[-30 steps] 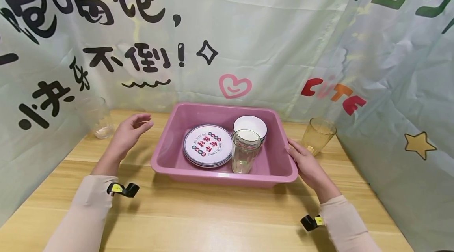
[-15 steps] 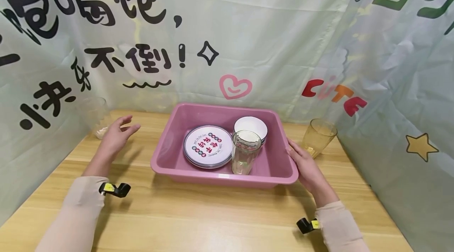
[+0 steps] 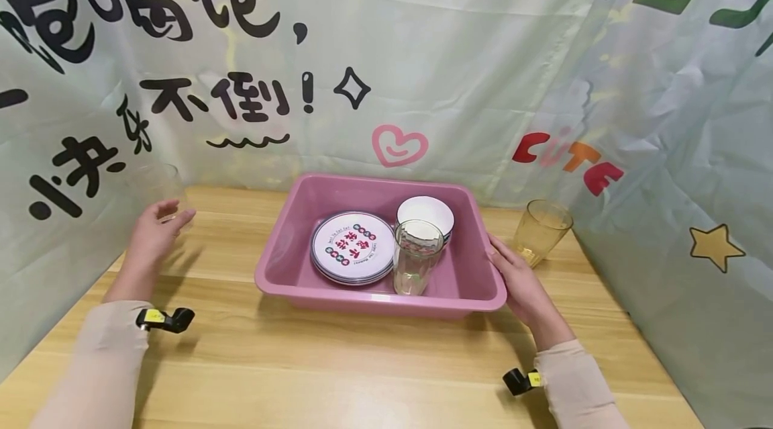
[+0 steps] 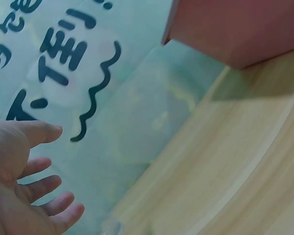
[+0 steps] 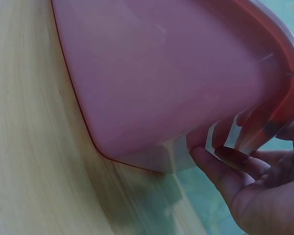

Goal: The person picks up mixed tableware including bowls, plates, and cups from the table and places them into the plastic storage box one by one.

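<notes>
A pink plastic basin stands on the table, holding a stack of white printed plates, white bowls and a clear glass tumbler. At its right side, my right hand grips the rim, fingers under the edge against the outer wall. Far to the left, my left hand is beside another clear glass, partly covering it. Its fingers are loosely spread, and nothing is seen held. Whether it touches that glass, I cannot tell.
An amber glass stands behind and right of my right hand, near the right cloth wall. Printed cloth encloses the back and both sides of the wooden table.
My left hand has moved left, away from the basin, to the clear glass at the far left. My right hand stays on the basin rim, and the basin has not moved.
</notes>
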Demonstrator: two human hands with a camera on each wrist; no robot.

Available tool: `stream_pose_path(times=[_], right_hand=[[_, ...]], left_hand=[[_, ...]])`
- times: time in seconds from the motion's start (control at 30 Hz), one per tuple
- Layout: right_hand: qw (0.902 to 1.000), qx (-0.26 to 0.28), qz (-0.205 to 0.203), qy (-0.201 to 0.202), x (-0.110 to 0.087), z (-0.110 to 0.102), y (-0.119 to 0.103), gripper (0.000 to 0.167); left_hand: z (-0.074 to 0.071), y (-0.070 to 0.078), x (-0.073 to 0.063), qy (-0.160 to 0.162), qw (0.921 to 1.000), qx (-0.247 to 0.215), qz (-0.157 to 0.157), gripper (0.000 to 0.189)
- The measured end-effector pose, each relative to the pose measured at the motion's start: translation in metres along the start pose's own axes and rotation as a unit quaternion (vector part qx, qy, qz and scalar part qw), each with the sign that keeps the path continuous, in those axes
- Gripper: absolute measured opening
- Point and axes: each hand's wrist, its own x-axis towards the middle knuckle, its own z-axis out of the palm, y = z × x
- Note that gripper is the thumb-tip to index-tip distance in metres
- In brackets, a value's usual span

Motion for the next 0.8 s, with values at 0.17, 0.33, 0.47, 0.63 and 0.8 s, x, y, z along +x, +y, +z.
stream_pose_path(times=[0.17, 0.33, 0.47, 0.63, 0.8], right_hand=[[1.0000, 0.003, -0.004, 0.006, 0.000, -0.003, 0.000, 0.061], [0.9999, 0.007, -0.005, 0.008, -0.001, -0.002, -0.001, 0.061], [0.9999, 0.007, -0.002, 0.008, -0.001, 0.000, -0.001, 0.060], [0.9999, 0.010, -0.001, 0.009, 0.000, 0.000, -0.001, 0.060], [0.9999, 0.012, -0.005, 0.003, 0.001, -0.001, -0.001, 0.059]], left_hand=[[-0.011, -0.007, 0.005, 0.033, 0.9994, 0.004, -0.014, 0.084], [-0.020, -0.011, 0.009, 0.051, 0.9978, 0.002, -0.042, 0.095], [-0.027, -0.014, 0.014, 0.058, 0.9956, -0.002, -0.074, 0.105], [-0.032, -0.016, 0.021, 0.062, 0.9936, -0.019, -0.092, 0.111], [-0.033, -0.017, 0.029, 0.061, 0.9922, -0.042, -0.100, 0.117]])
